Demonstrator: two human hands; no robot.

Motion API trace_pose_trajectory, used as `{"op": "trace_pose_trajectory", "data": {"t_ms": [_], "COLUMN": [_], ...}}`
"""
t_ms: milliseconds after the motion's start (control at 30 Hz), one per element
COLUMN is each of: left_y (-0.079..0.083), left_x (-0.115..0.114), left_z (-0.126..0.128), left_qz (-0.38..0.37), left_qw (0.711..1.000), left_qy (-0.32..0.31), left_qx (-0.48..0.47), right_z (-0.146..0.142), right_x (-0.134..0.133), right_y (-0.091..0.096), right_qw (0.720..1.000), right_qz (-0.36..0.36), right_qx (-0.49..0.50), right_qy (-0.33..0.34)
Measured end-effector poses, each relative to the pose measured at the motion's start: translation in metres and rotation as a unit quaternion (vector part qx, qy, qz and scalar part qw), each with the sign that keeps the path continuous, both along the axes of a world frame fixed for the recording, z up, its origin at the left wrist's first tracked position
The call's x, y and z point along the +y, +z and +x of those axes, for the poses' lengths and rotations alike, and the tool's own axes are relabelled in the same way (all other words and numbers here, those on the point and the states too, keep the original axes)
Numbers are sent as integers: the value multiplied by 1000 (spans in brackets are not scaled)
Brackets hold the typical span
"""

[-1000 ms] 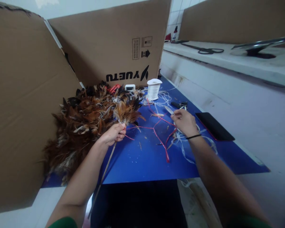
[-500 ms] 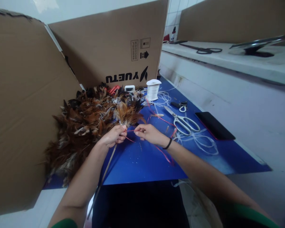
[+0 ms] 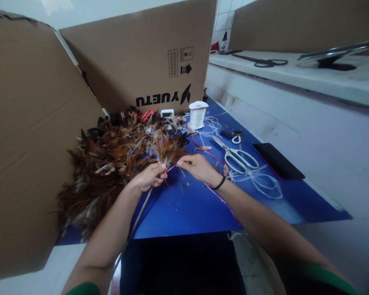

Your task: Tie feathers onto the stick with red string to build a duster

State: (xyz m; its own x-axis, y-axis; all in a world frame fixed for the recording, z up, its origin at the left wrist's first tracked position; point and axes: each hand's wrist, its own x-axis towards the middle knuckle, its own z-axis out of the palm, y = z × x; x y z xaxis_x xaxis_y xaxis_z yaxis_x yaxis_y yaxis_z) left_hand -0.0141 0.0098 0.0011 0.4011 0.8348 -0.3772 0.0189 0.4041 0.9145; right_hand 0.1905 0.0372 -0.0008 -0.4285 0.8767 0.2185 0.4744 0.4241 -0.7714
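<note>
My left hand (image 3: pixel 151 176) is closed around the base of a bunch of brown feathers (image 3: pixel 169 149), with a thin stick (image 3: pixel 141 211) running down from it toward me. To its right, my right hand (image 3: pixel 198 166) pinches a red string (image 3: pixel 171 168) that stretches short and taut from the feather base. Another length of the red string trails below my right wrist toward the table's front edge. A large heap of brown and black feathers (image 3: pixel 101 164) lies just left of and behind my left hand.
Scissors (image 3: pixel 236 157), a dark phone (image 3: pixel 278 160), a black tool (image 3: pixel 231 134) and loops of clear ribbon (image 3: pixel 264 184) lie right on the blue table (image 3: pixel 184 217). Behind are a white spool (image 3: pixel 198 115) and a cardboard box wall (image 3: pixel 126 61). A ledge (image 3: pixel 295 78) runs along the right.
My right hand has moved slightly right and up, drawing the red string at an upward slant. My left hand keeps its hold on the feathers, which shifted slightly right.
</note>
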Motion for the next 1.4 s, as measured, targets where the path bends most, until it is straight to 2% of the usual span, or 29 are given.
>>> {"op": "trace_pose_trajectory", "data": {"t_ms": [267,433,567,667,767,933,1033,1133,1233,1300,1400], "left_y": [2,3,4,4,4,7,9,13,22,31,44], "left_x": [-4,-8,-11,-11,-12,-20,-31,-43,-54,-60,-67], "left_z": [7,13,19,22,25,29,30,32,37,40,42], "left_qz": [8,33,60,109,198,322,360,355,340,328,318], "left_qw": [999,995,985,976,948,879,860,867,870,871,881], "left_qy": [5,16,28,24,1,-47,-71,-86,-102,-118,-140], "left_qx": [40,97,157,186,247,349,354,338,341,346,320], "right_z": [0,5,20,31,38,38,33,27,22,18,15], "right_x": [-3,-5,-11,-18,-24,-21,-14,-5,7,18,34], "right_y": [9,17,35,55,74,94,99,102,104,101,85], "right_qw": [993,978,943,910,884,859,853,854,874,897,930], "right_qz": [88,143,228,292,344,390,396,390,356,302,159], "right_qx": [-72,-150,-243,-294,-316,-327,-328,-317,-271,-225,-146], "right_qy": [-35,-21,-5,3,12,53,85,135,190,232,297]}}
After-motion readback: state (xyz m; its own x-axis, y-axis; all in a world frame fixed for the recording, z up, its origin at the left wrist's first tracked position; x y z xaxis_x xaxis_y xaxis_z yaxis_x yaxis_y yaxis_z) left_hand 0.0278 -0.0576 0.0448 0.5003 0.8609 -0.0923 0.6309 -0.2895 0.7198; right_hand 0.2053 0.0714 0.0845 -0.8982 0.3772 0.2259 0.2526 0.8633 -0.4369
